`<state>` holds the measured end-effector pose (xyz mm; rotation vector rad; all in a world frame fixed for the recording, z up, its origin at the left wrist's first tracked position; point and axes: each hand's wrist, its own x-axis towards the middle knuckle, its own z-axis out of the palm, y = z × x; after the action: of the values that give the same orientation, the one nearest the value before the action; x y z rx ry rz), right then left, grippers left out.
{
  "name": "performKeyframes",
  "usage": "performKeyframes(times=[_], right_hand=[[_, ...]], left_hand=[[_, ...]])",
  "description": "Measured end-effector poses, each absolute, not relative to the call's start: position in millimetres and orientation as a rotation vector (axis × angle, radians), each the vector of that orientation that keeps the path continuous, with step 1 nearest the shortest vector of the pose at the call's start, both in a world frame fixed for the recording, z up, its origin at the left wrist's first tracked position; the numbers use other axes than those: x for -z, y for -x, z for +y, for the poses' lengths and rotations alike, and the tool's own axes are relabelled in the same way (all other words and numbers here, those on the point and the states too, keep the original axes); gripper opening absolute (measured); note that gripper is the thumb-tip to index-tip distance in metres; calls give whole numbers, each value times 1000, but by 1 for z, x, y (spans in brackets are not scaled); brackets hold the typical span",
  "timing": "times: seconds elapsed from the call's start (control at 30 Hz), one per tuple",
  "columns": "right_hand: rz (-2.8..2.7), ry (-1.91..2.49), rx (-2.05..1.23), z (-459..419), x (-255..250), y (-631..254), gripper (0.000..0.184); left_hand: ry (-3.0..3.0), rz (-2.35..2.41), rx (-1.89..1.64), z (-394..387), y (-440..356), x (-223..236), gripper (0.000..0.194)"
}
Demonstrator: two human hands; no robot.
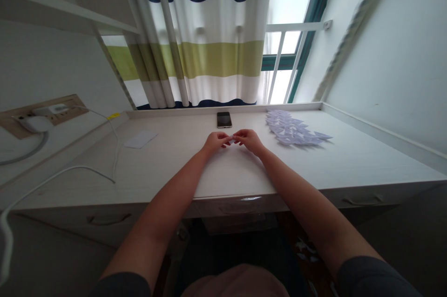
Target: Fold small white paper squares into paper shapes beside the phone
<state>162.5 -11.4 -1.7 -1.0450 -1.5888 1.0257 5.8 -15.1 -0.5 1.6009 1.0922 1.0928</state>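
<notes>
A small piece of white paper (232,139) is pinched between my two hands, above the middle of the white desk (230,171). My left hand (216,141) grips its left side with thumb and fingers closed. On the other side my right hand (247,139) pinches it the same way. The paper looks folded, though fingers cover most of it. To the right lies a spread of many folded white paper pieces (291,129) with pointed tips. Flat on the left of the desk rest some white paper sheets (140,139).
A dark-screened phone (224,119) lies just beyond my hands. White cables (87,167) run across the left side from a wall socket (66,110). A raised ledge (174,113) edges the back, below a striped curtain (216,59). Drawers sit under the front edge.
</notes>
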Motion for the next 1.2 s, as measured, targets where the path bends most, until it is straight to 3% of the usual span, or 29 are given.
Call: performKeyframes(times=[0.5,0.77,1.2], right_hand=[[-1392,1022,-1164,-16,-4,-160,20],[-1529,1071,-1048,-13,0,-162,19],[-1480,1027,-1057,-11,1,-162,17]], left_hand=[[-1340,1169,-1459,-20,-17,-5,26],[-1573,1116,-1268,-18,-14,-1,24],[-1399,1093,-1363,-19,-16,-2,17]])
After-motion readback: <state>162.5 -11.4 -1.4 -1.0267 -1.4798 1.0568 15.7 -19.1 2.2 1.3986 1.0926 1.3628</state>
